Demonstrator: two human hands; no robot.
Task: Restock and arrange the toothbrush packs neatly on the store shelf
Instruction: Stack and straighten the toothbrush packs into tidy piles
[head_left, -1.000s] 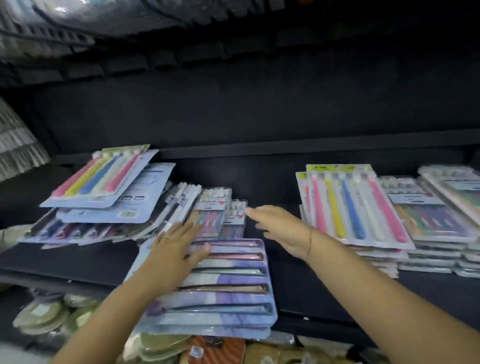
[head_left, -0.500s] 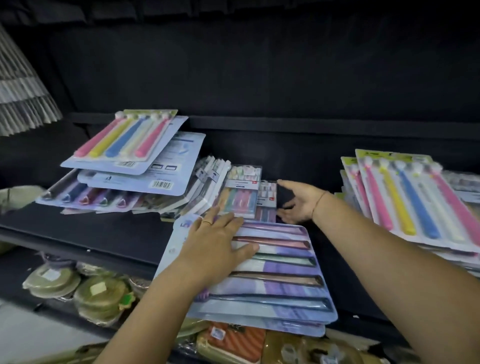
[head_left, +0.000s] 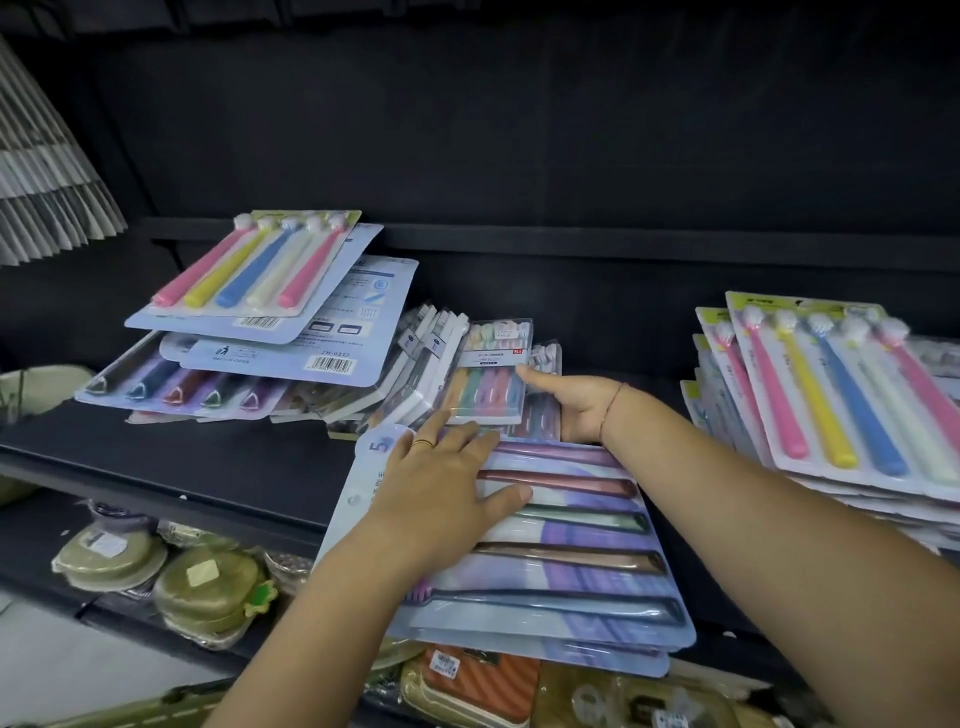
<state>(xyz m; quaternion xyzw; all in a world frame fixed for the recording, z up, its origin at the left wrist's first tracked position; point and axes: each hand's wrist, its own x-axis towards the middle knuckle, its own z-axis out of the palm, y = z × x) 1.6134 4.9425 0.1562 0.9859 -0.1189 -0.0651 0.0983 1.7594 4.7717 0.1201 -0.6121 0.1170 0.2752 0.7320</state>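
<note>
— Black shelving with a dark back wall, then. Where are the hands?

— Both are low over the black shelf (head_left: 208, 457), near its front edge. The left hand (head_left: 447, 488) lies flat with its fingers spread, pressing on the purple packs (head_left: 582, 551). A gold ring (head_left: 423, 443) shows on one finger.

— And those packs?

— They form a low stack of wide cards, each holding five brushes laid crosswise. The stack juts out past the shelf's front edge.

— The other one?

— The right hand (head_left: 576, 410) is just behind that stack, gripping the small clear packs (head_left: 488, 379). Its thumb lies on the top pack's right edge, and the other fingers are tucked down out of sight. A thin bracelet (head_left: 610, 410) circles the wrist.

— What lies around them?

— The small clear packs touch the far edge of the purple ones. To their left, white boxed packs (head_left: 431, 364) lean against a messy pile (head_left: 218, 384) of cards, fanned out and crooked. On top of it a bright pack (head_left: 249, 270) with pink, yellow, blue and cream brushes lies tilted. Well to the right sits a taller stack (head_left: 831, 415) of that same bright kind, slightly askew.

— And lower down?

— Round greenish wrapped goods (head_left: 202, 587) and an orange striped item (head_left: 478, 675) sit on the shelf below. A pleated grey shade (head_left: 47, 171) hangs at the upper left.
</note>
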